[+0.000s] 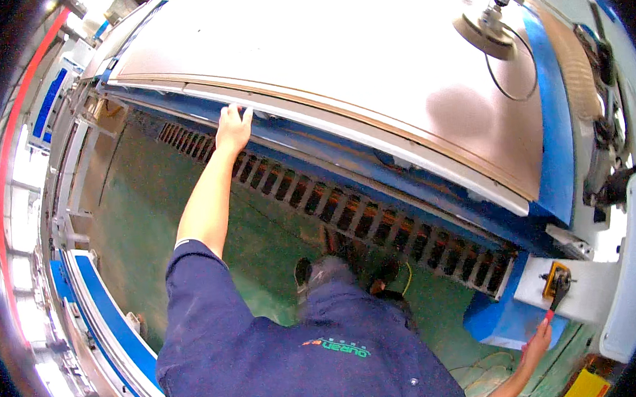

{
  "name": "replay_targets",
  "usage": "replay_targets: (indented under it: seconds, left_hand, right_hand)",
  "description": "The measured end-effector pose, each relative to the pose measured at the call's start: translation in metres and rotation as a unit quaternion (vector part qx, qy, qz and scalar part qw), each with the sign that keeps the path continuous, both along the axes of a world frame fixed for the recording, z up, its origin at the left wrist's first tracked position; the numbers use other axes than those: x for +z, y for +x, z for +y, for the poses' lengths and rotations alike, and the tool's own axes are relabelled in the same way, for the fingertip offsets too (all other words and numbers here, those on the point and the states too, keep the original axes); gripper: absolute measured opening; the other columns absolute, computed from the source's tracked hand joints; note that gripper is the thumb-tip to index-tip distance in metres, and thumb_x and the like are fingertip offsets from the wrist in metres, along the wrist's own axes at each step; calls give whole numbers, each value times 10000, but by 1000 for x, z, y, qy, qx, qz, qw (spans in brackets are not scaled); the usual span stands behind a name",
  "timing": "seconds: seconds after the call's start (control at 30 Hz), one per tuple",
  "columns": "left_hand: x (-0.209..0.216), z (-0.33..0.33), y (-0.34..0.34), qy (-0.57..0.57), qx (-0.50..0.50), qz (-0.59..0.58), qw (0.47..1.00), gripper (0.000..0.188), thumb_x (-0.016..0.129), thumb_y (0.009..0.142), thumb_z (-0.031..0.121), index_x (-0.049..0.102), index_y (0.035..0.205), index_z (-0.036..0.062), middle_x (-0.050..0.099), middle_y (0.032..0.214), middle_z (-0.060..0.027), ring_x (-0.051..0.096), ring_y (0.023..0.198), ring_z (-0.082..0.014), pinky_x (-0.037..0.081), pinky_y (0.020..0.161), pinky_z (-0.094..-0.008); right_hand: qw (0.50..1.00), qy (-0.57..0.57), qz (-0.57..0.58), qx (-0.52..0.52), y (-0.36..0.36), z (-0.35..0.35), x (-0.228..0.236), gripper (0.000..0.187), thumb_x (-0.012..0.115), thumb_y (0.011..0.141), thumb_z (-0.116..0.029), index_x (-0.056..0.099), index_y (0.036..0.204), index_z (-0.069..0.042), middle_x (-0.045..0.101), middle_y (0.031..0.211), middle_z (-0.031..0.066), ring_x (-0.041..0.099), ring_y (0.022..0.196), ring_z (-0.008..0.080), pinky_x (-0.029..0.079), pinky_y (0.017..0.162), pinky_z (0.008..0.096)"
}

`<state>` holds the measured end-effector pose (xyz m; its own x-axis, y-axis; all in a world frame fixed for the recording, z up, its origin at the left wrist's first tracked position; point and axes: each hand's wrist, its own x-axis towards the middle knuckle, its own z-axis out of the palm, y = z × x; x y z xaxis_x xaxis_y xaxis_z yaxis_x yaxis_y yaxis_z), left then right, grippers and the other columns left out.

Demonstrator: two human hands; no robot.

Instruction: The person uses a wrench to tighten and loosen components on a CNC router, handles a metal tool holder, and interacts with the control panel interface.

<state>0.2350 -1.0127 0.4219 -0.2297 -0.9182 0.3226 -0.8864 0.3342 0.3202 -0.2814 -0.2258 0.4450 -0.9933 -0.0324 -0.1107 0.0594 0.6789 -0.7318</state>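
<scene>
My left hand (233, 131) reaches forward to the long front rail (305, 106) of a machine bed, its fingers curled at the rail's edge. On the bed lies a large, shiny, brownish sheet (308, 42). Low on the right, my right hand (535, 343) is closed around the red end of a red-and-black handled tool (553, 311). The tool's dark upper end meets a yellow-and-black fitting (557, 281) on the white machine panel (596, 283). How that end sits in the fitting is too small to tell.
A round pad (484, 37) on a machine arm hangs over the sheet's right side, with a ribbed hose (575, 59) beyond. Below the bed runs a slotted grate (333, 205) along the green floor (166, 208). A blue-and-white frame (110, 306) stands at left.
</scene>
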Motion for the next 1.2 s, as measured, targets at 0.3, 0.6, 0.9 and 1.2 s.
replay_targets:
  seconds: [0.3,0.6,0.9,1.2]
  left_hand:
    - [14,-217,42,-65,-5,-144,988,561,513,942,445,476,1322,35,459,1366,-200,448,1256,-372,374,1063,-473]
    - [-43,-250,86,-153,-124,44,979,381,548,917,253,580,1242,56,575,1302,-147,490,1245,-317,331,1085,-403]
    - [-51,-248,104,-151,-119,114,975,329,416,1003,187,644,1192,45,609,1285,-132,550,1217,-250,388,1077,-375]
    - [-37,-250,101,-52,-146,145,977,432,384,972,184,560,1288,-51,515,1395,-189,460,1319,-295,313,1127,-405]
  right_hand:
    - [991,116,19,-66,-59,113,-73,588,482,979,-522,604,1198,10,652,883,93,593,719,260,478,657,373]
    - [979,185,-54,61,51,-267,-34,582,460,984,-521,622,1201,-6,660,944,129,614,784,270,483,711,376]
    - [957,226,-112,141,-56,-392,-196,579,438,988,-520,640,1204,-22,669,1005,164,635,849,279,488,764,380]
    - [961,256,-77,-69,-75,-177,-99,579,417,993,-519,658,1207,-38,677,1066,200,656,914,289,492,818,383]
